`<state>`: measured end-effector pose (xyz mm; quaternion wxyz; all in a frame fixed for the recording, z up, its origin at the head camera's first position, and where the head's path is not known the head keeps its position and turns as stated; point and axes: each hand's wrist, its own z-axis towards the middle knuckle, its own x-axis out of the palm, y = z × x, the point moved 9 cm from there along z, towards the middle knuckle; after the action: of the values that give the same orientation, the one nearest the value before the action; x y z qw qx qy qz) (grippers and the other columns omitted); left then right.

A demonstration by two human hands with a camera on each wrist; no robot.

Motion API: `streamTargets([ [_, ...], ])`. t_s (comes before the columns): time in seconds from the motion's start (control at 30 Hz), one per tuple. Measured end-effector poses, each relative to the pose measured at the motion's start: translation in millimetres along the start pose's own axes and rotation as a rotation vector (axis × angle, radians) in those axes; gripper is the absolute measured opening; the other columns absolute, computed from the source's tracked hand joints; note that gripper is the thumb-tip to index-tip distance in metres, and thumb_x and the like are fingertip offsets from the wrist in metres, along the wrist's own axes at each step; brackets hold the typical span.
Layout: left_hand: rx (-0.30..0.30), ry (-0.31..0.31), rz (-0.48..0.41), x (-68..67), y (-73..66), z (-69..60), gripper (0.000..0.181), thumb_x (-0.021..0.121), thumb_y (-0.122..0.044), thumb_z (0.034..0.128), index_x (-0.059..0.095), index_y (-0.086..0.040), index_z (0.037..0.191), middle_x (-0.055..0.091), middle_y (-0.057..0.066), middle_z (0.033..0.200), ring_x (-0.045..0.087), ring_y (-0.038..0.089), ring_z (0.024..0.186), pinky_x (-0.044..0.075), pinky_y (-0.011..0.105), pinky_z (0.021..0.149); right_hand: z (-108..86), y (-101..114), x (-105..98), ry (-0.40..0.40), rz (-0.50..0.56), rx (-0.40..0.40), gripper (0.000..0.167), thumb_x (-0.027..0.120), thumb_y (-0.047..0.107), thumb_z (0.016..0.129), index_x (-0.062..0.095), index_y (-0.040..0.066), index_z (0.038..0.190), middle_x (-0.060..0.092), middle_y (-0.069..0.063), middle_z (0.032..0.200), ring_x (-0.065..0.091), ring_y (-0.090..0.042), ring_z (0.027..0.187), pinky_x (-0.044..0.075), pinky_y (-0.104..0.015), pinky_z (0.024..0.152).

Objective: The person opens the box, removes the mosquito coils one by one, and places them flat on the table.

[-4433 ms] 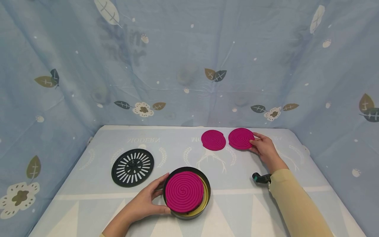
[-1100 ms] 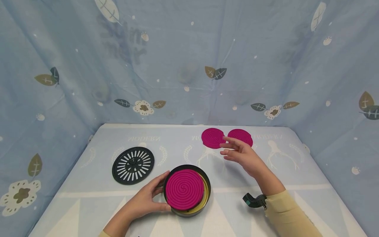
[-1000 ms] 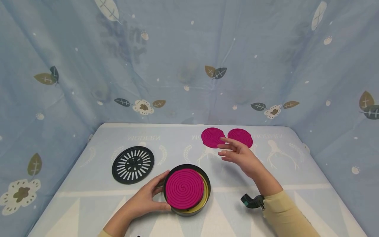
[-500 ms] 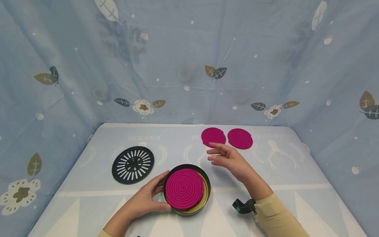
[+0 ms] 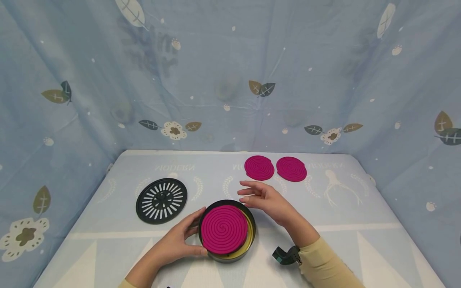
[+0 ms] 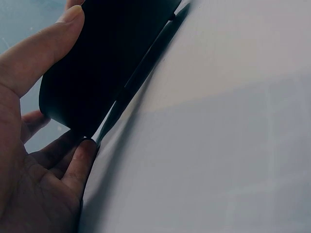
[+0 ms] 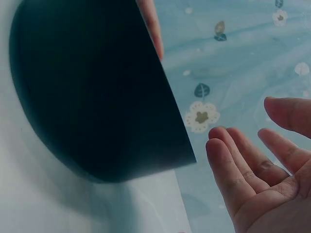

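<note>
My left hand (image 5: 179,244) holds the left side of a round black tin (image 5: 252,236), thumb at the front and fingers behind. In the left wrist view the thumb and fingers (image 6: 80,167) curl about the dark wall of this tin (image 6: 104,63). A magenta mosquito coil (image 5: 224,229) lies in the tin, off-centre, with yellow showing along its right side. My right hand (image 5: 268,202) hovers beyond the tin's right rim, holding nothing. Its loose fingers (image 7: 221,160) are apart from the tin (image 7: 97,97) in the right wrist view.
Two more magenta mosquito coils lie side by side at the table's back, a left one (image 5: 259,168) and a right one (image 5: 291,169). A black slotted lid (image 5: 161,201) lies left of the tin. A patterned blue curtain (image 5: 216,72) rises behind the table (image 5: 122,240).
My right hand first gripped the right-hand back coil, then released it on the table and moved left and nearer, towards the tin. The left hand has stayed on the tin.
</note>
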<state>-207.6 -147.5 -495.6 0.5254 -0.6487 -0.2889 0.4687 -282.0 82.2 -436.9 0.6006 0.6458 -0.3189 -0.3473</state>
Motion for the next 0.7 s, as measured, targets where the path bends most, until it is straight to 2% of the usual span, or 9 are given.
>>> streamTargets([
  [0.2,0.010,0.005,-0.013,0.4,-2.4,-0.2,0.114,0.094,-0.024,0.0643,0.028,-0.018,0.157,0.040,0.000,0.152,0.038,0.016,0.139,0.040,0.026,0.111,0.6,-3,14,0.040,-0.013,0.021,0.052,0.064,0.012,0.096,0.048,0.013,0.146,0.057,-0.021,0.134,0.062,-0.029,0.116,0.057,-0.035,0.095],
  [0.37,0.016,0.008,-0.013,0.5,-2.4,0.2,0.113,0.094,-0.025,0.0647,0.029,-0.018,0.157,0.040,0.000,0.152,0.039,0.016,0.139,0.041,0.026,0.111,-0.6,-5,21,0.048,-0.067,0.024,0.052,0.068,0.021,0.095,0.051,0.017,0.144,0.060,-0.013,0.132,0.062,-0.024,0.116,0.057,-0.034,0.095],
  [0.5,0.030,0.011,-0.024,0.6,-2.2,0.4,0.112,0.094,-0.023,0.0654,0.029,-0.017,0.156,0.039,0.001,0.153,0.038,0.018,0.139,0.041,0.027,0.111,-1.0,-5,24,0.053,-0.091,0.016,0.051,0.068,0.024,0.095,0.052,0.018,0.143,0.061,-0.013,0.131,0.061,-0.025,0.117,0.057,-0.033,0.094],
  [0.7,0.012,0.008,-0.018,0.8,0.5,0.7,0.113,0.094,-0.026,0.0647,0.030,-0.018,0.157,0.038,-0.002,0.153,0.038,0.015,0.139,0.041,0.026,0.111,-1.3,-5,29,0.054,-0.120,0.020,0.050,0.069,0.025,0.094,0.054,0.020,0.142,0.063,-0.010,0.130,0.060,-0.024,0.118,0.057,-0.033,0.095],
])
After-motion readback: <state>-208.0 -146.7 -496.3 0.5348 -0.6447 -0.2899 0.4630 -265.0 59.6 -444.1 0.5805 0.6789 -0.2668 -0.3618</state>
